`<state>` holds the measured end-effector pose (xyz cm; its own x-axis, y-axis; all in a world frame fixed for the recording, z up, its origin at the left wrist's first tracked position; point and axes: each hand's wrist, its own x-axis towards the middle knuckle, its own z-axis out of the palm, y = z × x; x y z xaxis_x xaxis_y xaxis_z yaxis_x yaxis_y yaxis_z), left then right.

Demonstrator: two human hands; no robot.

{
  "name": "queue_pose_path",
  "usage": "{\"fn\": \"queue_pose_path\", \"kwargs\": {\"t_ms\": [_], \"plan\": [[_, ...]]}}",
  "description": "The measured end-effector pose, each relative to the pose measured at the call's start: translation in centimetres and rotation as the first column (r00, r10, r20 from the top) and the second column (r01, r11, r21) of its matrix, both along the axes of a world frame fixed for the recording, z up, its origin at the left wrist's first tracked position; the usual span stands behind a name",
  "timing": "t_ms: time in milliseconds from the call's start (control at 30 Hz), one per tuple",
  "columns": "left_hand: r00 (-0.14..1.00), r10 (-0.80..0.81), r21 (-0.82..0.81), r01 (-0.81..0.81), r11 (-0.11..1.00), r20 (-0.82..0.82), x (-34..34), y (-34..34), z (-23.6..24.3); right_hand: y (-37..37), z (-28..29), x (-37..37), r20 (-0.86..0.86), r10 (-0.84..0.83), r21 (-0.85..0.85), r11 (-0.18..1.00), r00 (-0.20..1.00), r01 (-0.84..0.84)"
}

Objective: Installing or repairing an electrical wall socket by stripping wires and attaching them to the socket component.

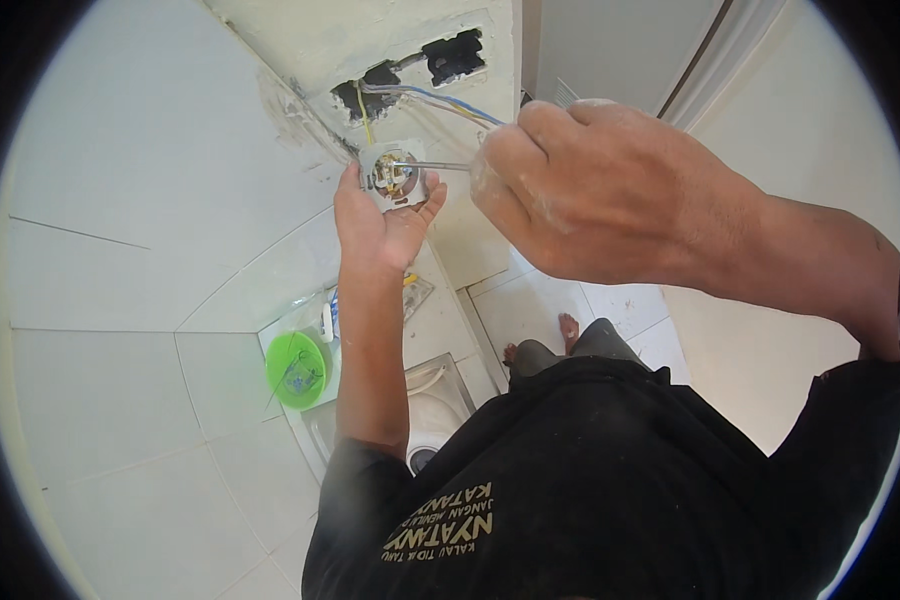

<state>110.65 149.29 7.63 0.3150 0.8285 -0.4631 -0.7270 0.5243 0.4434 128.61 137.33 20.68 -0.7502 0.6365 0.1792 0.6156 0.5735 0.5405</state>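
The socket (394,181) sits in the left hand (380,228), its grip tight on the sides. Right of the socket, the right hand's (590,190) grip squeezes a screwdriver (442,165). Above the socket is a wall hole (380,77).

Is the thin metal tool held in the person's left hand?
No, the right hand grips the thin metal tool, while the left hand holds the square-framed electrical fitting.

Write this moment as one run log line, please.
left hand: holds socket | right hand: grips screwdriver, tip at socket | yellow wire: runs from wall hole toward socket | in view: green bowl
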Motion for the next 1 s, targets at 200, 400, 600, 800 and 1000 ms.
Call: {"fn": "queue_pose_path", "kwargs": {"t_ms": [200,400,600,800,1000], "plan": [[0.971,-0.006,0.19,0.053,0.98,-0.241,0.0,0.2,-0.4,0.2,-0.7,0.0,0.048,0.023,-0.02,1.0,0.999,-0.022],[0.888,-0.057,0.195,0.163,0.967,-0.457,-1.4,0.4,-0.1,1.1,-0.2,-0.9,-0.43,-0.477,-0.488,0.837,0.767,0.247],[0.927,-0.007,0.23,0.1,0.968,-0.376,-1.0,0.1,-0.2,0.9,-1.4,-0.2,-0.453,-0.589,-0.599,0.757,0.67,0.26],[0.944,0.018,0.221,0.059,0.973,-0.328,-0.4,-0.4,0.5,-0.6,-1.7,-0.8,-0.138,-0.169,-0.077,0.984,0.976,0.159],[0.881,-0.013,0.223,0.134,0.966,-0.473,-0.9,0.2,0.0,-0.5,-1.7,-1.1,-0.003,-0.128,-0.109,0.986,0.992,0.127]]}}
